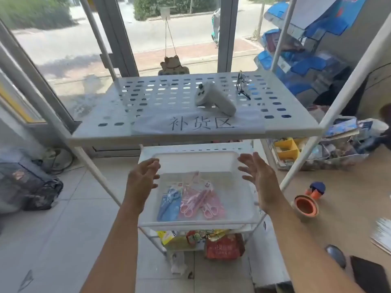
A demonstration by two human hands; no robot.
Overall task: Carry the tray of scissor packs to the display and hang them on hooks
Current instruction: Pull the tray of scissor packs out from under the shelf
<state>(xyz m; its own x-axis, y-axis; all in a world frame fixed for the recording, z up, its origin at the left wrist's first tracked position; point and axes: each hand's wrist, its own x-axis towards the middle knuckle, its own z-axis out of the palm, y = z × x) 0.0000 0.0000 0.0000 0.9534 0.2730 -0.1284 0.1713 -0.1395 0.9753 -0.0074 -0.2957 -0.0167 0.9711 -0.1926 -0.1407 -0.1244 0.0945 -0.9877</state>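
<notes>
Tray location: the white tray (196,163) sits on the middle tier of a white rack (88,163), under the perforated top shelf (148,96) and above a lower tier of snack packets (224,246).
Tray contents: one blue scissor pack (170,205) lies at the near left of the tray floor; the pink scissor packs (201,203) lie just beside it, overlapping one another. The exact count of pink packs cannot be told.
Reason for placement: a paper sign (198,123) hangs on the front lip of the top shelf, and I judge that it marks this rack as a stock point, not the display. No hooks are in view.
Left hand: the left hand (142,179) is open, fingers spread and slightly curled, alongside the tray's left wall. Whether it touches the wall cannot be told.
Right hand: the right hand (259,178) is open, palm turned inward, fingers spread, alongside the right wall. Contact cannot be confirmed.
Reason for hand posture: both palms face each other across the tray, which fits a two-sided lift of a wide, shallow container.
Packs relative to hands: the packs lie between the two hands, lower and nearer the wearer than the fingertips, untouched.
Step in hand: judged as the reach before pick-up; carrying and hanging are not yet done.
Other items: a white controller (213,98) and a pair of glasses (243,85) rest on the top shelf, well apart from the tray.
</notes>
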